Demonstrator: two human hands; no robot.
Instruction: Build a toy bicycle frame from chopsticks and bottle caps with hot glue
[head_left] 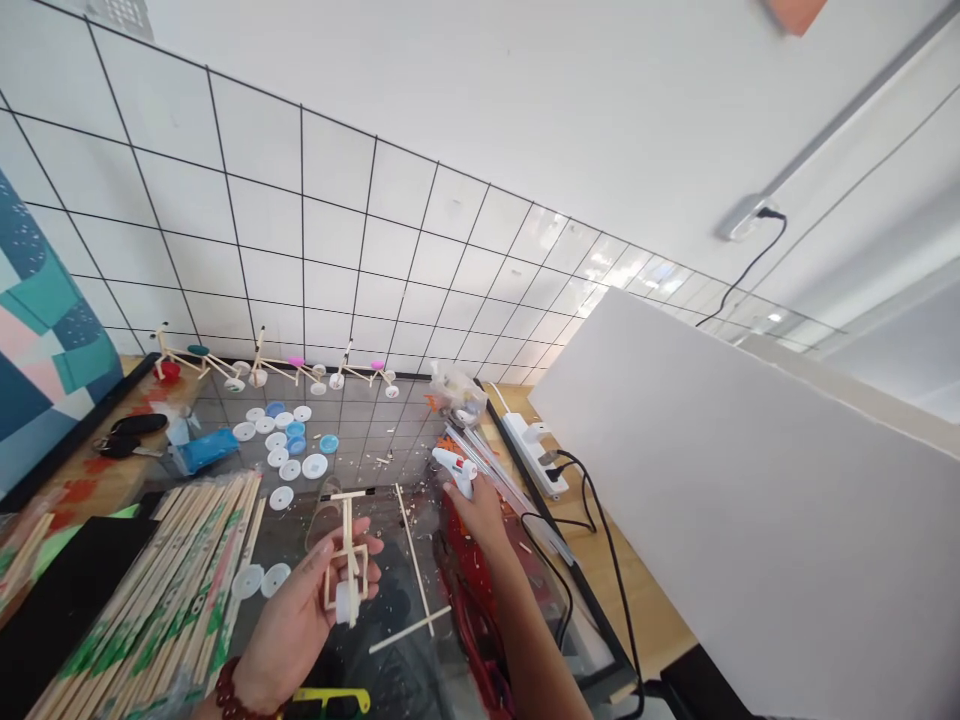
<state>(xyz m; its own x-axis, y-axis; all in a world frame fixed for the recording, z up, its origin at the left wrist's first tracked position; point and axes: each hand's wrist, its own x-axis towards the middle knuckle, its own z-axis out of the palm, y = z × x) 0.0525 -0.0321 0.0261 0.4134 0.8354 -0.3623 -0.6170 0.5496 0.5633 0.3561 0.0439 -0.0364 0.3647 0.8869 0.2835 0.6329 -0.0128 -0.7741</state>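
Note:
My left hand (pixel 289 615) is closed around a small model of glued wooden sticks (pixel 348 530). It has a crossbar with black tips at its top and a white cap at its lower end. At the right, my right hand (pixel 480 515) has its fingers round the handle of a white hot glue gun (pixel 454 464), whose nozzle points left. Two loose wooden sticks (pixel 412 550) lie crossed near their ends on the dark glossy tabletop between my hands. Beyond my left hand are several white and blue bottle caps (pixel 315 466).
Three finished-looking stick tricycles (pixel 274 365) line the back edge. Packed chopsticks (pixel 165 570), a blue packet (pixel 206 452) and keys (pixel 131 435) lie left. Clear glue sticks (pixel 495 470), a power strip (pixel 534 455) and black cables (pixel 611 550) are right; a yellow-handled tool (pixel 337 697) is in front.

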